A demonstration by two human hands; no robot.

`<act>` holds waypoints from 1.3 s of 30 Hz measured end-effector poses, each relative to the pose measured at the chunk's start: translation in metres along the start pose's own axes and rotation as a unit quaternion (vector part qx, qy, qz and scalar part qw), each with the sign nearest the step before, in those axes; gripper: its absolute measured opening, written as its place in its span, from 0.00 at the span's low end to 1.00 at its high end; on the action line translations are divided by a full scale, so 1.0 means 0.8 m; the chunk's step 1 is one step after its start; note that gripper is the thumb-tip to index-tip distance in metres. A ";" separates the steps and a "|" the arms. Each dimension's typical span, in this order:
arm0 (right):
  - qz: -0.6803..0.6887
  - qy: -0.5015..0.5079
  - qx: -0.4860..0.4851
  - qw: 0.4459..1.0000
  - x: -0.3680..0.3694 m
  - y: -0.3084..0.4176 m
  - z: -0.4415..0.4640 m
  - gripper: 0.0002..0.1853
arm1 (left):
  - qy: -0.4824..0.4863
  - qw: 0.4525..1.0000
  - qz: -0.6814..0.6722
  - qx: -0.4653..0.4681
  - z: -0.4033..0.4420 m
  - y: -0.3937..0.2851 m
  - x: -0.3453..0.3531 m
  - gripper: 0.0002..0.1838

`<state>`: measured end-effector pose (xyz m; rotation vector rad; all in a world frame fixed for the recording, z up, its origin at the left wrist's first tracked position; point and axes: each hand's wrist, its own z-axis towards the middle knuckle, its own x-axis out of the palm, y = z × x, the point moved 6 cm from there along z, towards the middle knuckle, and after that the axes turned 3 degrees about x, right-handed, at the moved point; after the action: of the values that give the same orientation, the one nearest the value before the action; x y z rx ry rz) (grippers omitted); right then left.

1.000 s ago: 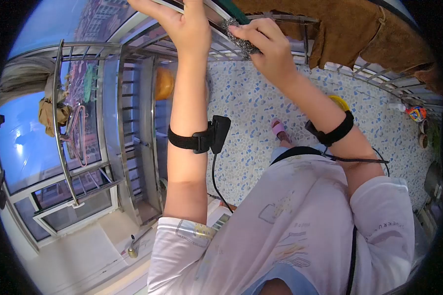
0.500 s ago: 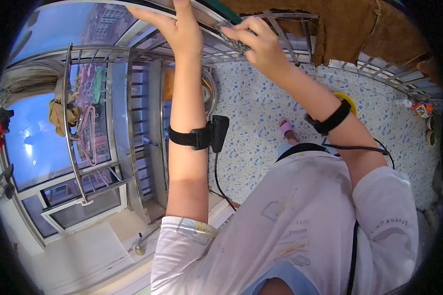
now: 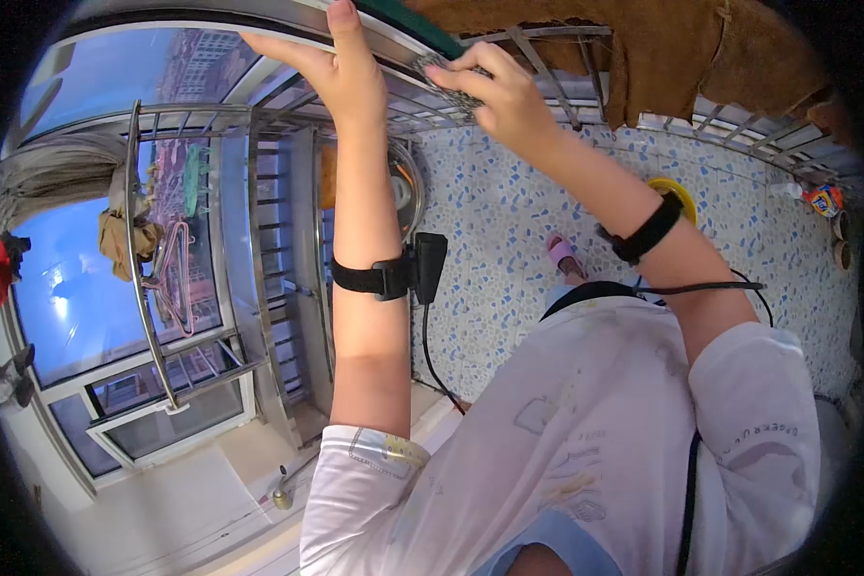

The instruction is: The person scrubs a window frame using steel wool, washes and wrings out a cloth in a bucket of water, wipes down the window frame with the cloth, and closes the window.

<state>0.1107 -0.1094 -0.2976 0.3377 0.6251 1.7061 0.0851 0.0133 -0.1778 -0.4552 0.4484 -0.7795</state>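
"Hands?"
"Both raised: left hand (image 3: pixel 344 79), fingers wide, at the frame (image 3: pixel 394 40); right hand (image 3: pixel 511 93) pinching a scrubber (image 3: pixel 448 86) at its edge."
"Room?"
"Floor (image 3: pixel 494 211) spreads below the frame; railing (image 3: pixel 544 77) stands to its right."

Left hand (image 3: pixel 341 82) spread — right hand (image 3: pixel 499 96) curled

- Room lies open above the blue-and-white speckled floor (image 3: pixel 494 211), mid-frame, between the bare left forearm (image 3: pixel 363 202) and right forearm (image 3: pixel 595 182).
- A long silver metal frame (image 3: pixel 398 43) blocks the top centre.
- Ragged brown cloth (image 3: pixel 658 58) obstructs the upper right.
- A ladder-like steel rack (image 3: pixel 255 202) bars centre-left.
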 end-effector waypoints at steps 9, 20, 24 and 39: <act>-0.025 0.001 -0.016 1.000 -0.031 0.031 0.036 0.24 | -0.016 0.999 0.051 -0.009 0.000 0.011 -0.009 0.54; -0.083 0.047 -0.059 0.994 -0.017 0.007 0.010 0.24 | -0.060 0.980 0.188 -0.014 -0.008 0.001 -0.015 0.40; -0.042 -0.007 -0.048 0.998 -0.016 0.029 0.038 0.25 | -0.067 0.987 0.141 -0.030 -0.012 -0.007 -0.005 0.40; -0.026 -0.043 -0.056 0.997 -0.007 0.012 0.018 0.32 | -0.055 0.992 0.108 0.047 -0.005 0.012 -0.009 0.39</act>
<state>0.1123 -0.1127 -0.2799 0.3114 0.4687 1.6609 0.0835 0.0238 -0.1845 -0.3524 0.3489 -0.5613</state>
